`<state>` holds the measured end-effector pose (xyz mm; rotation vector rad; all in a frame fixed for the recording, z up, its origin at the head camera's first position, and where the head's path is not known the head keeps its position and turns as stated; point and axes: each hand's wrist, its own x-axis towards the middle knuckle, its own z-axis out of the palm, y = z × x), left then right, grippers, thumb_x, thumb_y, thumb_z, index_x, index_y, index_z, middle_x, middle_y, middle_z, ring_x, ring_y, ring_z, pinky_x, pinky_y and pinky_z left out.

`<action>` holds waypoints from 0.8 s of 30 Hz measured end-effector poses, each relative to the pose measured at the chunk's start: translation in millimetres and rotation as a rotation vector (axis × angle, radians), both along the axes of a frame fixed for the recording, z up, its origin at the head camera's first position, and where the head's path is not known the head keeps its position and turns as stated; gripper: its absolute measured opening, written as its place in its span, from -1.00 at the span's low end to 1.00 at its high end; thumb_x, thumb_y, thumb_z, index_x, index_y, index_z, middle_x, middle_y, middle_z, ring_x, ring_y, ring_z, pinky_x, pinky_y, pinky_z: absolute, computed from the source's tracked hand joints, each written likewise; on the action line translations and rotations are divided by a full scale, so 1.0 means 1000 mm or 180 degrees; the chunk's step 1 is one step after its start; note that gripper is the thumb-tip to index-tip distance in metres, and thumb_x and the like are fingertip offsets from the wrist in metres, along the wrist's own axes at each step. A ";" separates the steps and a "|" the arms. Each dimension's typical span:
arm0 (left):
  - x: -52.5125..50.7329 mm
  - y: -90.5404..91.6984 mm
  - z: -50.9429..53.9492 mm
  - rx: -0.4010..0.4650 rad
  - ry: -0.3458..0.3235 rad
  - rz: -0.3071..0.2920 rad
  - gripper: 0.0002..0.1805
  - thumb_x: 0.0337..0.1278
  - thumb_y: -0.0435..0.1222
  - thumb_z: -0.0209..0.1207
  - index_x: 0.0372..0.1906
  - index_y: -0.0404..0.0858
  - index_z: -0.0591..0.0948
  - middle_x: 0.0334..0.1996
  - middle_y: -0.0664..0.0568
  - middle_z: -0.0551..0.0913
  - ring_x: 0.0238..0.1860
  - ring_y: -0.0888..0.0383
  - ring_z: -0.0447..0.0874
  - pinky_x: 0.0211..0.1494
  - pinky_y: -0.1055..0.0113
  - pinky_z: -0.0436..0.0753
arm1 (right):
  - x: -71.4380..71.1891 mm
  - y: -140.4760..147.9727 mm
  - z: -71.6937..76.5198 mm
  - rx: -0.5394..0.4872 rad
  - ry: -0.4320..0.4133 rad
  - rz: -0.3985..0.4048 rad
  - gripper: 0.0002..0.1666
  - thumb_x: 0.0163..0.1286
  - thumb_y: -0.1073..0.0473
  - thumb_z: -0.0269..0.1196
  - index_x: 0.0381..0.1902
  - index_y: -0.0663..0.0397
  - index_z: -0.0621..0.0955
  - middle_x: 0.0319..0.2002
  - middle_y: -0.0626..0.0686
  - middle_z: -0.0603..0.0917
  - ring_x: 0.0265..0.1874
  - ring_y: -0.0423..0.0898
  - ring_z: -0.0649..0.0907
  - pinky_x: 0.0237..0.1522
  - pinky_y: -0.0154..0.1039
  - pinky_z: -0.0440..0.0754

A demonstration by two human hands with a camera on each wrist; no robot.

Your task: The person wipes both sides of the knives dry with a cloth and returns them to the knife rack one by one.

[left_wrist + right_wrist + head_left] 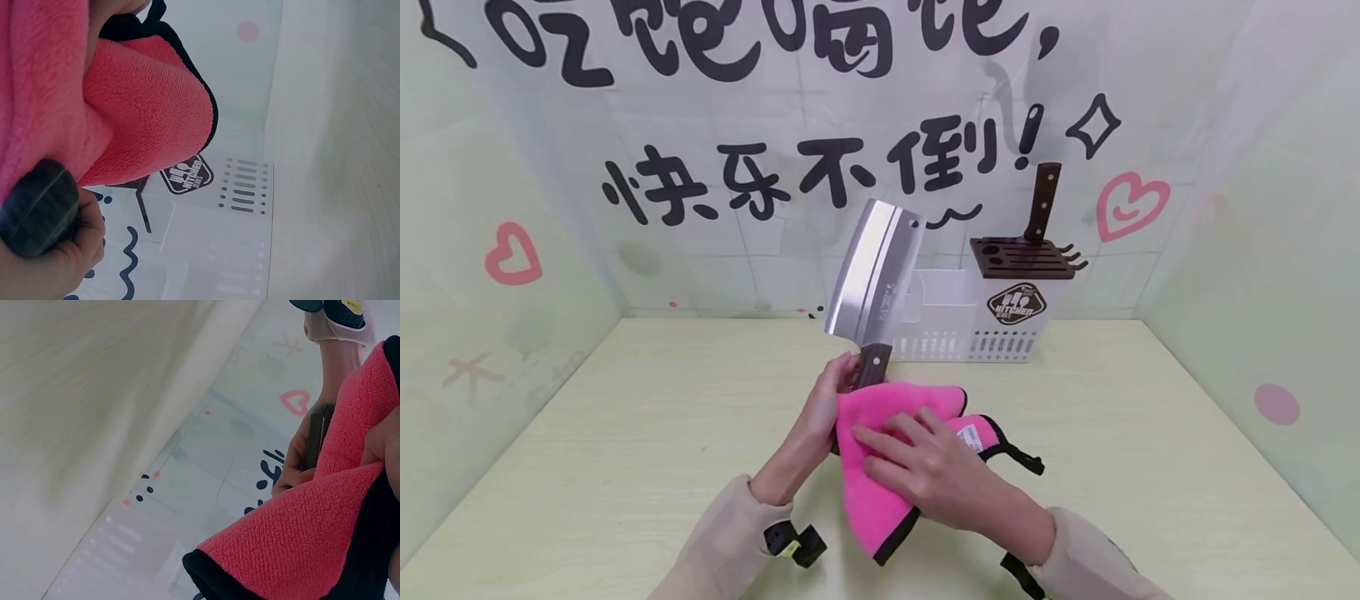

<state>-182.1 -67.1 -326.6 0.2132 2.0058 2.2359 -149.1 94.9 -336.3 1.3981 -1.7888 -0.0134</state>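
Observation:
My left hand (816, 412) grips the dark wooden handle (37, 209) of a cleaver (880, 275), its broad shiny blade pointing up and away. A pink plush towel (876, 517) with black edging and a black hanging loop (1022, 457) drapes over the lower part of the handle. With bent fingers on top, my right hand (932, 471) holds the towel against the handle. In the right wrist view the thumb (378, 444) presses into a fold of the cloth. The blade itself is uncovered.
Behind the cleaver, at the back of the pale table (647, 433), stands a white perforated rack (932, 342) with a kitchen label (1017, 304). Its brown slotted top (1022, 260) has side hooks, and a brown riveted handle (1043, 204) sticks up from it. Printed sheets form the walls.

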 end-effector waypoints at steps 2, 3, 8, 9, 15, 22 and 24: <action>0.000 0.000 0.000 0.0073 -0.0001 -0.0031 -0.42 0.31 -0.05 -0.46 0.18 -0.36 0.29 -0.14 -0.19 0.48 -0.23 0.21 0.48 -0.20 0.43 0.49 | 0.001 0.002 0.000 0.0036 -0.0016 0.0063 -0.58 0.37 0.30 -0.21 -0.43 -0.05 0.58 -0.10 -0.03 0.63 -0.31 -0.12 0.53 -0.33 -0.30 0.44; -0.001 0.000 0.000 0.0116 -0.0004 -0.0049 -0.42 0.31 -0.05 -0.47 0.17 -0.35 0.29 -0.18 -0.16 0.49 -0.25 0.20 0.49 -0.23 0.43 0.49 | 0.001 0.002 0.000 0.0058 -0.0012 0.0094 -0.59 0.37 0.30 -0.21 -0.43 -0.05 0.58 -0.10 -0.03 0.62 -0.31 -0.12 0.53 -0.33 -0.29 0.44; -0.001 0.001 0.002 0.0239 0.0062 -0.0134 -0.38 0.28 -0.02 -0.51 0.19 -0.32 0.29 -0.24 -0.10 0.47 -0.26 0.18 0.48 -0.27 0.44 0.49 | 0.004 0.005 0.003 0.0207 0.0008 0.0172 -0.59 0.37 0.28 -0.21 -0.41 -0.08 0.57 -0.09 -0.07 0.61 -0.27 -0.14 0.52 -0.29 -0.30 0.42; -0.002 0.001 0.002 0.0240 0.0085 -0.0140 -0.37 0.28 -0.01 -0.52 0.19 -0.33 0.29 -0.23 -0.12 0.47 -0.27 0.18 0.48 -0.26 0.43 0.49 | 0.004 0.005 0.003 0.0242 0.0034 0.0177 -0.60 0.37 0.28 -0.20 -0.41 -0.09 0.57 -0.09 -0.08 0.61 -0.27 -0.14 0.52 -0.28 -0.30 0.41; -0.001 0.002 0.001 0.0168 0.0180 -0.0183 -0.31 0.26 0.04 -0.57 0.19 -0.34 0.28 -0.22 -0.15 0.47 -0.27 0.17 0.48 -0.24 0.40 0.48 | 0.004 0.005 0.008 0.0328 0.0123 0.0202 -0.62 0.38 0.25 -0.18 -0.39 -0.11 0.58 -0.13 -0.14 0.63 -0.29 -0.17 0.53 -0.26 -0.32 0.41; 0.002 0.000 0.001 -0.0036 0.0122 -0.0184 -0.24 0.24 0.10 -0.65 0.30 -0.34 0.14 0.04 -0.24 0.40 0.03 0.06 0.40 0.05 0.32 0.38 | -0.002 0.004 0.014 0.0235 0.0081 0.0178 -0.60 0.38 0.29 -0.19 -0.45 -0.07 0.56 -0.23 -0.15 0.65 -0.32 -0.16 0.52 -0.26 -0.33 0.43; 0.002 0.000 0.001 -0.0065 0.0137 -0.0191 -0.24 0.24 0.09 -0.66 0.30 -0.34 0.13 0.12 -0.24 0.34 0.10 0.03 0.33 0.11 0.31 0.32 | -0.005 0.004 0.016 0.0199 0.0069 0.0161 -0.59 0.37 0.30 -0.20 -0.46 -0.07 0.56 -0.23 -0.15 0.65 -0.32 -0.16 0.52 -0.26 -0.32 0.43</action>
